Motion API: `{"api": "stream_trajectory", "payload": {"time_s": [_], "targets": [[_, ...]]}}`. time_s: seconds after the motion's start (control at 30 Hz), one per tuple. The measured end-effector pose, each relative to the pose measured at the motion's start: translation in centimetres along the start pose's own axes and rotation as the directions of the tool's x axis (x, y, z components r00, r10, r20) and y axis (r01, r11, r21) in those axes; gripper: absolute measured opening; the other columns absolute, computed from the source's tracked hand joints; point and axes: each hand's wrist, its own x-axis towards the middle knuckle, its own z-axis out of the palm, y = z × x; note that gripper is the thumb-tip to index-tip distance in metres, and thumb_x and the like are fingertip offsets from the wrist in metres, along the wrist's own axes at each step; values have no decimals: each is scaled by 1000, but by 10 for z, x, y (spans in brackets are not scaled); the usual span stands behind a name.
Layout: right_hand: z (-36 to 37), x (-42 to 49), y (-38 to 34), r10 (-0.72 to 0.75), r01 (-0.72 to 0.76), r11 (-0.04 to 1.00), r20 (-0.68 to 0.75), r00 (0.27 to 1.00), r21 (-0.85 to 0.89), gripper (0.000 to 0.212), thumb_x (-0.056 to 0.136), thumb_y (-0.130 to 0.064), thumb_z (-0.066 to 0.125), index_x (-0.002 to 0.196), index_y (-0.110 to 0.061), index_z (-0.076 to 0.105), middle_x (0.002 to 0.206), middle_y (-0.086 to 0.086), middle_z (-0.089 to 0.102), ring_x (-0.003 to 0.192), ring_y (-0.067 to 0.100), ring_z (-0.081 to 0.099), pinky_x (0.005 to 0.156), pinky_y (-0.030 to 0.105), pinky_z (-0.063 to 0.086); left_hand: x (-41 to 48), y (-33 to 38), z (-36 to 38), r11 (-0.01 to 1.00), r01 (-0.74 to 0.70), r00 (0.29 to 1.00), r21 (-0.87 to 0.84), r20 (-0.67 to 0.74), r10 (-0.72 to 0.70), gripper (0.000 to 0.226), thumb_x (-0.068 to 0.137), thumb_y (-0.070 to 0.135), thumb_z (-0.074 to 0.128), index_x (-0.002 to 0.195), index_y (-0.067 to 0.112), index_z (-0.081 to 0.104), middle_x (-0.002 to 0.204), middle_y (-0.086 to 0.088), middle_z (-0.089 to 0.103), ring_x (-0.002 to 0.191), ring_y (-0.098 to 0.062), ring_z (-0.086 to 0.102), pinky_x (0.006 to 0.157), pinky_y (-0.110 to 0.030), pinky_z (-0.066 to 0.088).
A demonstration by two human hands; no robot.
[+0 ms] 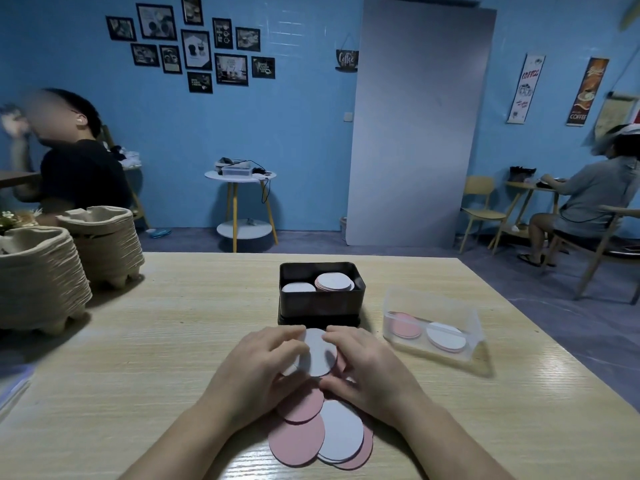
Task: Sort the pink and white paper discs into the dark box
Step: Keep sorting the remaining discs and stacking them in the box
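A dark box (320,308) stands on the wooden table, holding two stacks of discs with white faces up (333,282). Just in front of it, my left hand (258,370) and my right hand (372,370) both hold a white disc (318,355) between their fingertips, just above the table. A loose pile of pink discs (296,439) and white discs (341,431) lies overlapping on the table, between my wrists and partly under my hands.
A clear plastic tub (433,322) to the right of the box holds a pink and a white disc. Two stacks of pulp cup trays (41,282) stand at the table's left. Two people sit at other tables behind.
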Motion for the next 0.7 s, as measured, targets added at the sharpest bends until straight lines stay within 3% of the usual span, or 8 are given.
{"api": "stream_trajectory", "payload": {"time_s": [0.2,0.4,0.53,0.7], "targets": [[1,2,-5,-66,66,998,-20,998,2,58,84,-52,67,131,-20,57,141,3,57,124,19,56,101,28,48,0,0,-1,999,-26,999,-36,19,27,29,90,46,67,112,29,62,139,13,59,114,-15,62,83,-34,54],[-3,-3,-5,-45,48,998,-73,996,46,52,86,-52,69,126,-20,61,139,1,57,127,14,54,105,19,41,-6,0,-6,989,74,997,-127,1,-75,37,91,54,59,123,34,58,136,18,61,117,-7,60,84,-25,54],[-3,-4,-4,-47,52,997,-78,996,61,53,84,-49,75,125,-19,61,139,1,58,128,14,55,106,19,41,-7,3,-10,992,83,996,-94,-5,-84,29,93,40,59,122,38,60,115,22,68,99,-2,60,74,-15,44],[0,-2,-5,-67,69,997,-44,997,32,55,83,-52,73,127,-21,60,140,3,58,125,19,57,105,26,45,-9,1,-8,991,105,994,-77,26,-104,41,88,22,74,123,38,61,112,20,69,96,-4,61,70,-18,46]]}}
